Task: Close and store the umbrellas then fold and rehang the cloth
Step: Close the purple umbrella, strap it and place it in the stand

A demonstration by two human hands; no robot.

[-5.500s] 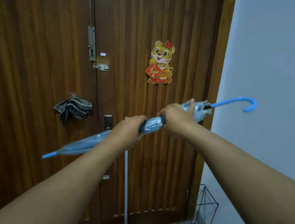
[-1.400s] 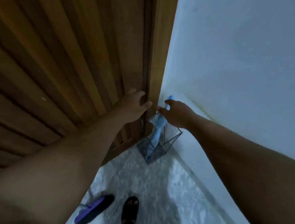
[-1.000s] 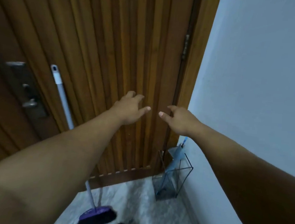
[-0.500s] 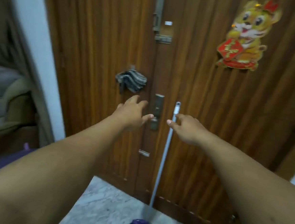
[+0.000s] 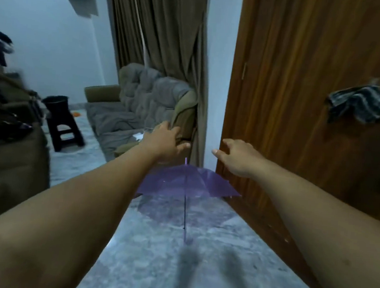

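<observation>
Open purple umbrella (image 5: pixel 188 184) lying on the floor (image 5: pixel 152 266), both arms stretched above it; left hand (image 5: pixel 164 141) and right hand (image 5: pixel 238 156) loosely spread, each grip empty; checked cloth (image 5: pixel 362 105) hanging on the door (image 5: pixel 301 107), far right

An open umbrella (image 5: pixel 188 184) was laid on the floor (image 5: pixel 152 261) at 12 o'clock; a cloth (image 5: pixel 365 105) was hung on the door (image 5: pixel 302 84) at 2, a sofa (image 5: pixel 142 101) behind at 11.

open purple umbrella (image 5: pixel 186 184) on floor (image 5: pixel 153 254), empty hands (image 5: pixel 165 142)
</observation>
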